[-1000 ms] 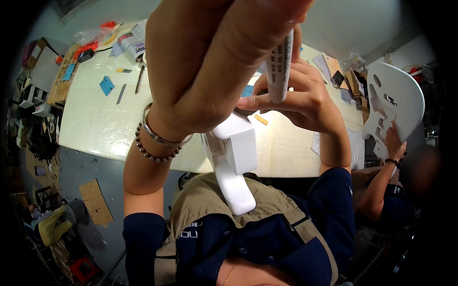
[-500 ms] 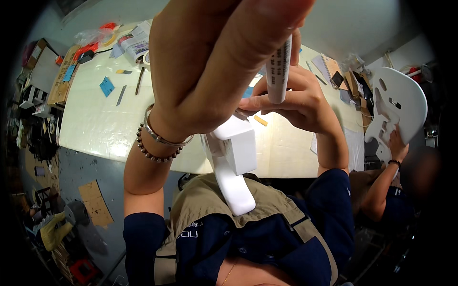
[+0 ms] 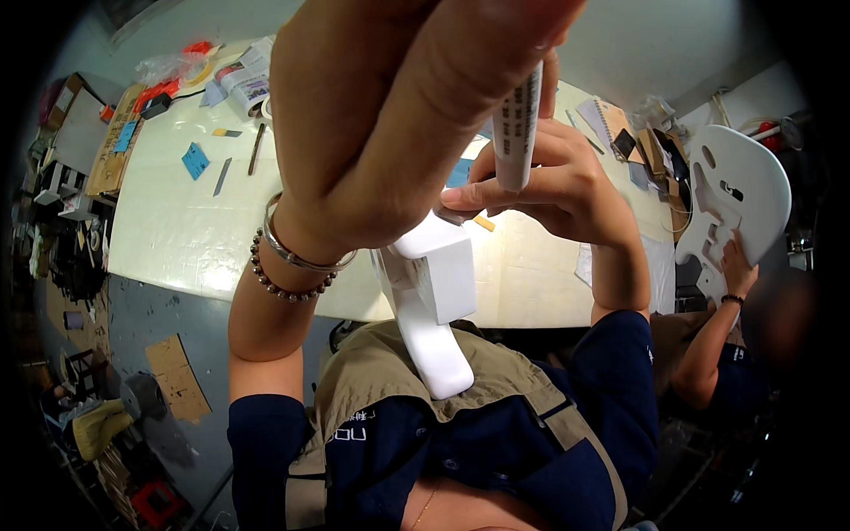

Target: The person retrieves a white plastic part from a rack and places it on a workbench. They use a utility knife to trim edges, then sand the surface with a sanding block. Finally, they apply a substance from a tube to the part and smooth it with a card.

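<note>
Very close to the view, my left hand is closed around a white round-ended stick with rows of dark print; its upper end is hidden by the thumb. Below it, a smooth white moulded piece with a boxy block on its side leans from the table edge onto my lap. My right hand bends over the top of this piece. Its thumb and fingers pinch a small thin greyish piece against or just above the white surface; contact is hard to tell.
On the pale table lie a blue note, a grey strip, a dark thin stick and a newspaper. A yellow piece lies beyond my hands. At right, another person holds a white guitar-shaped body.
Very little differs. My right thumb and the small greyish piece have shifted slightly at the top of the white piece. My left hand keeps its hold.
</note>
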### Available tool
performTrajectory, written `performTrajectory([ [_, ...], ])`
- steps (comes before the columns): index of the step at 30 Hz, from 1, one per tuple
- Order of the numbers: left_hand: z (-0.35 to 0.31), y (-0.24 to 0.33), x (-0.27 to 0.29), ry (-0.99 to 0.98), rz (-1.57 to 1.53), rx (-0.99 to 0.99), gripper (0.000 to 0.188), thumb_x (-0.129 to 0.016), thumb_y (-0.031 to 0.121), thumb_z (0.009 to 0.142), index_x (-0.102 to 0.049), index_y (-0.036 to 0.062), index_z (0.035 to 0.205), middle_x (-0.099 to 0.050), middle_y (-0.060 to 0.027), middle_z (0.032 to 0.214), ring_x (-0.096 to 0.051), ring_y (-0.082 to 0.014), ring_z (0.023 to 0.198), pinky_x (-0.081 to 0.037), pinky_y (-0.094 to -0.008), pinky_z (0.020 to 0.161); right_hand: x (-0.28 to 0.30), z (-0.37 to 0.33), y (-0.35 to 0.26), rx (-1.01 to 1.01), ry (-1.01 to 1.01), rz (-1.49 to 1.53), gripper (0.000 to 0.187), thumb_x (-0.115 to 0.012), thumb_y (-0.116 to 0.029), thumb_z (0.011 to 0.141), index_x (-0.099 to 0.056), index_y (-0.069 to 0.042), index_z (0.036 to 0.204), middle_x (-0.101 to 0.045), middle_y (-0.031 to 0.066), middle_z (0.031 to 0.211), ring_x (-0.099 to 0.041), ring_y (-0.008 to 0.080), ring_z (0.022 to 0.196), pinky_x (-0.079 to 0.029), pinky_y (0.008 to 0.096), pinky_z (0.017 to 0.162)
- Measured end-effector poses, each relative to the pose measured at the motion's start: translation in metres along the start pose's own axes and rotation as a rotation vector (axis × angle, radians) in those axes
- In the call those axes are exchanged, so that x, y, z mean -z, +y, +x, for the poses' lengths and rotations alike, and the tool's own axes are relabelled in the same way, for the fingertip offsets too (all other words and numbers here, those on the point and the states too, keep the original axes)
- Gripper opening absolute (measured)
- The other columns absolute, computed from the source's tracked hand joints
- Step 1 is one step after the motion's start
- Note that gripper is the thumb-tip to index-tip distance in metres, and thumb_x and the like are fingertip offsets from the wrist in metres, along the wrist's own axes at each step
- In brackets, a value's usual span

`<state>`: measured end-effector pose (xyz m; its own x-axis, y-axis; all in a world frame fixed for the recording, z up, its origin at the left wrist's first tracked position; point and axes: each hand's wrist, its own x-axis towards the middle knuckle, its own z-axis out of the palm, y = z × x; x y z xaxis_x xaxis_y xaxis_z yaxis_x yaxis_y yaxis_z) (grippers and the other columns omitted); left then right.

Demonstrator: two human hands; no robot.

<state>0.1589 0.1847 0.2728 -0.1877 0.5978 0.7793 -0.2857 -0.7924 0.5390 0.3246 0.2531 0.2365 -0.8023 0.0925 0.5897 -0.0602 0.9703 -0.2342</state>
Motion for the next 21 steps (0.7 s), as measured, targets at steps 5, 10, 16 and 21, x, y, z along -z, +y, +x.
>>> performTrajectory([
  [5, 0.001, 0.003, 0.001, 0.016, 0.007, 0.056, 0.057, -0.058, 0.055, 0.083, -0.049, -0.0002, 0.090, -0.054, -0.0087, 0.071, -0.058, -0.0157, 0.065, -0.047, -0.0284, 0.058, -0.008, -0.004, 0.001, -0.039, 0.048, -0.010, 0.030, -0.070, -0.013, 0.069, -0.072, -0.024, 0.097, -0.060, -0.0045, 0.077, -0.054, 0.0143, 0.064, -0.038, 0.0285, 0.056],
  [10, 0.001, 0.006, 0.000, 0.047, 0.035, 0.077, 0.058, -0.058, 0.057, 0.082, -0.049, 0.0008, 0.090, -0.054, -0.0081, 0.072, -0.059, -0.0159, 0.066, -0.048, -0.0292, 0.060, -0.008, -0.002, 0.001, -0.003, 0.043, -0.122, 0.031, -0.069, -0.013, 0.070, -0.072, -0.026, 0.099, -0.060, -0.0058, 0.076, -0.053, 0.0137, 0.063, -0.038, 0.0269, 0.056],
  [16, 0.003, 0.003, 0.003, 0.065, -0.007, 0.065, 0.059, -0.057, 0.059, 0.081, -0.049, 0.0013, 0.090, -0.054, -0.0077, 0.072, -0.059, -0.0161, 0.066, -0.048, -0.0291, 0.060, -0.004, 0.001, -0.006, -0.033, 0.011, -0.209, 0.033, -0.068, -0.013, 0.070, -0.071, -0.029, 0.099, -0.059, -0.0070, 0.075, -0.053, 0.0135, 0.062, -0.039, 0.0271, 0.056],
  [21, 0.002, 0.001, 0.005, 0.049, -0.021, 0.088, 0.060, -0.057, 0.060, 0.081, -0.049, 0.0013, 0.090, -0.054, -0.0078, 0.071, -0.060, -0.0162, 0.065, -0.048, -0.0288, 0.060, -0.002, 0.004, -0.002, -0.021, -0.023, -0.088, 0.034, -0.068, -0.011, 0.071, -0.071, -0.027, 0.101, -0.059, -0.0048, 0.075, -0.053, 0.0136, 0.063, -0.040, 0.0264, 0.057],
])
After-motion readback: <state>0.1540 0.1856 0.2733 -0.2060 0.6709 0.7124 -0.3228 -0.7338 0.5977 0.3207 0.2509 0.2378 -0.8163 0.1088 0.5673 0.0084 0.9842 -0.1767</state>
